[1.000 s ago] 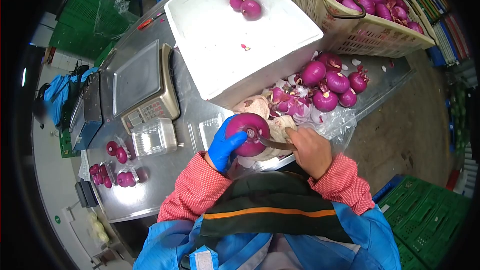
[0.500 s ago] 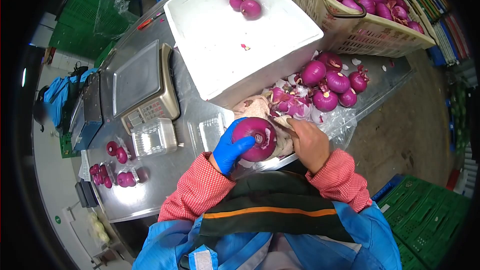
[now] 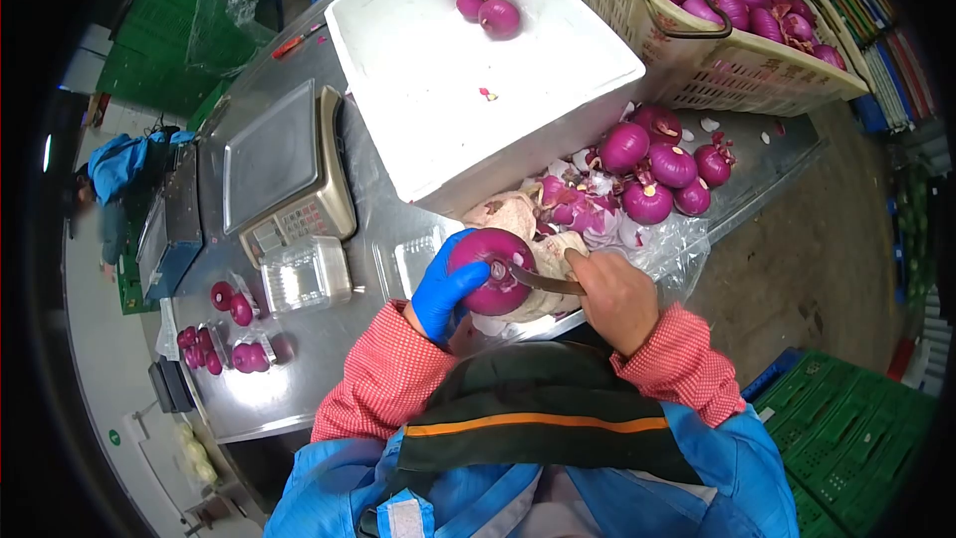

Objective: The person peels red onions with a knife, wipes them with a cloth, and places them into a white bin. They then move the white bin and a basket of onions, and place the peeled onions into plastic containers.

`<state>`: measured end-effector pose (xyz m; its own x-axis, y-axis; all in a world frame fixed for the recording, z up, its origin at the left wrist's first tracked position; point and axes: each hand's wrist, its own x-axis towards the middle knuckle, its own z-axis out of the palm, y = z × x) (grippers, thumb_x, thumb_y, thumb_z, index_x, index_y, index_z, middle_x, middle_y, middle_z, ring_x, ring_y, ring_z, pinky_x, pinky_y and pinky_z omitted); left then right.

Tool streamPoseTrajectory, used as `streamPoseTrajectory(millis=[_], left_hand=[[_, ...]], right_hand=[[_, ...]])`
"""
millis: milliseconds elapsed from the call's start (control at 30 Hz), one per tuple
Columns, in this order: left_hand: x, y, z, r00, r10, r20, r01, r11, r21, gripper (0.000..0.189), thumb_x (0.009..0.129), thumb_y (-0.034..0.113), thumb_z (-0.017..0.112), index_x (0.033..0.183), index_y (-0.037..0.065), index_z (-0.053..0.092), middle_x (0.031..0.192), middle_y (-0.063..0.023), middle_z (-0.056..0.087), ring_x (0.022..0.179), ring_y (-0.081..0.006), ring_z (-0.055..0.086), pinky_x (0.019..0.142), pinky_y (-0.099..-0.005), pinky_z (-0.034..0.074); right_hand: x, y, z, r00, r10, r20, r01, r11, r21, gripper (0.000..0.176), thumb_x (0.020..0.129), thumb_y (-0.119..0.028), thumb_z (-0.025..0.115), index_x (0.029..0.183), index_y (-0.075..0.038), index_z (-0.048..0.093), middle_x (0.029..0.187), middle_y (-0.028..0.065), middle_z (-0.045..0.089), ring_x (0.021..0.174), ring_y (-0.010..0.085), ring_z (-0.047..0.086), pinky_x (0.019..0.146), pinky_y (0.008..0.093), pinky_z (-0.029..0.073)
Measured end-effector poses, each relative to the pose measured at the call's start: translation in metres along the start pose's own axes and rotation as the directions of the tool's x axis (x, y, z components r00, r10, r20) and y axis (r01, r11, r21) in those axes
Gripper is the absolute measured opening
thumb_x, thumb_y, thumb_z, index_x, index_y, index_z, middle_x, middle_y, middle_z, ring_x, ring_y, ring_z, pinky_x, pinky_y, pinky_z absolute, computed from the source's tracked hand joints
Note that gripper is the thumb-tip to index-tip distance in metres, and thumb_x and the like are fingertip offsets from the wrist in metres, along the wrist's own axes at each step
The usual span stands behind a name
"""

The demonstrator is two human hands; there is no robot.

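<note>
A large red onion is held in my left hand, which wears a blue glove. My bare right hand grips a knife whose curved blade touches the onion near its root end. Under and behind them lie a light cloth and loose onion skins. Several whole onions sit just beyond, beside the skins. The white foam box behind the hands holds two onions.
A beige crate full of onions stands at the back right. On the left are a scale, clear plastic trays and small packed onions. Another person is at the far left. Green crates stand lower right.
The onion and my left hand have shifted slightly left. The knife blade now shows against the onion's root end. The person at the far left has moved.
</note>
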<state>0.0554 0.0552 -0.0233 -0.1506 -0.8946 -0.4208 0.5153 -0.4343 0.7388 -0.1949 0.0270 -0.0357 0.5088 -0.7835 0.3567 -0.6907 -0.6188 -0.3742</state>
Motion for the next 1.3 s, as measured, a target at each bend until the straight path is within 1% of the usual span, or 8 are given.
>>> streamPoseTrajectory(millis=[267,367,467,567,667,967,1167,1300], left_hand=[[0.003,0.005,0.003,0.996,-0.063,-0.061,0.060,0.997,-0.055,0.056,0.086,0.021,0.070,0.133,0.002,0.046,0.123,-0.0141,0.059,0.113,-0.0262,0.060,0.101,-0.0405,0.049],[0.002,0.003,0.006,0.996,-0.061,-0.059,0.058,0.997,-0.041,0.056,0.086,0.021,0.070,0.133,0.002,0.046,0.123,-0.0140,0.059,0.113,-0.0260,0.059,0.101,-0.0405,0.048],[0.003,-0.006,0.004,1.000,-0.009,-0.018,0.009,0.999,0.032,0.056,0.086,0.021,0.070,0.133,0.002,0.046,0.123,-0.0141,0.059,0.113,-0.0256,0.060,0.101,-0.0405,0.048],[0.003,-0.006,0.006,0.999,-0.026,-0.041,0.026,1.000,0.001,0.056,0.086,0.021,0.070,0.133,0.003,0.047,0.124,-0.0136,0.059,0.114,-0.0249,0.059,0.101,-0.0401,0.048],[0.004,0.002,0.005,0.996,-0.056,-0.068,0.052,0.997,-0.055,0.057,0.085,0.022,0.071,0.133,0.003,0.047,0.124,-0.0130,0.059,0.114,-0.0243,0.059,0.101,-0.0393,0.048],[0.003,0.003,-0.004,0.999,-0.006,-0.048,0.010,0.996,0.087,0.055,0.086,0.020,0.070,0.133,0.003,0.047,0.124,-0.0133,0.059,0.114,-0.0249,0.059,0.101,-0.0394,0.047],[0.001,-0.004,0.010,0.998,-0.068,0.019,0.068,0.997,-0.026,0.054,0.086,0.020,0.070,0.132,0.002,0.048,0.123,-0.0139,0.060,0.114,-0.0250,0.059,0.101,-0.0388,0.048],[0.003,0.003,0.010,0.995,-0.087,-0.053,0.082,0.994,-0.078,0.053,0.087,0.022,0.069,0.131,0.002,0.049,0.123,-0.0146,0.060,0.114,-0.0253,0.060,0.099,-0.0404,0.050]], right_hand=[[-0.006,-0.004,-0.002,1.000,0.002,0.024,-0.002,1.000,0.008,0.034,0.077,-0.010,0.064,0.110,-0.009,0.065,0.076,0.0028,0.052,0.070,0.0195,0.058,0.055,0.0315,0.049],[-0.002,-0.007,-0.006,0.998,0.036,0.056,-0.040,0.997,0.071,0.032,0.077,-0.007,0.068,0.109,-0.006,0.063,0.078,0.0071,0.054,0.074,0.0244,0.059,0.060,0.0356,0.048],[-0.001,-0.002,0.002,0.995,0.083,0.050,-0.087,0.993,0.077,0.031,0.078,-0.006,0.067,0.109,-0.005,0.062,0.078,0.0077,0.054,0.074,0.0251,0.059,0.062,0.0359,0.048],[0.000,-0.004,-0.001,0.994,0.101,0.046,-0.106,0.987,0.124,0.031,0.079,-0.006,0.066,0.109,-0.005,0.062,0.079,0.0082,0.055,0.075,0.0258,0.059,0.063,0.0362,0.048],[-0.005,-0.002,-0.003,0.999,0.037,0.039,-0.040,0.996,0.077,0.034,0.074,-0.008,0.066,0.108,-0.007,0.064,0.078,0.0044,0.055,0.071,0.0207,0.059,0.059,0.0329,0.050],[-0.008,0.002,0.003,1.000,0.018,0.018,-0.018,1.000,0.014,0.036,0.073,-0.007,0.066,0.109,-0.007,0.064,0.077,0.0040,0.054,0.070,0.0208,0.058,0.058,0.0325,0.049],[-0.001,0.006,0.011,0.995,0.088,-0.053,-0.090,0.996,-0.022,0.035,0.075,-0.008,0.066,0.111,-0.007,0.064,0.077,0.0042,0.054,0.070,0.0208,0.058,0.058,0.0323,0.050],[-0.003,0.002,0.002,0.997,0.074,0.004,-0.074,0.995,0.068,0.034,0.077,-0.009,0.066,0.111,-0.007,0.064,0.078,0.0042,0.054,0.071,0.0203,0.059,0.059,0.0322,0.050]])
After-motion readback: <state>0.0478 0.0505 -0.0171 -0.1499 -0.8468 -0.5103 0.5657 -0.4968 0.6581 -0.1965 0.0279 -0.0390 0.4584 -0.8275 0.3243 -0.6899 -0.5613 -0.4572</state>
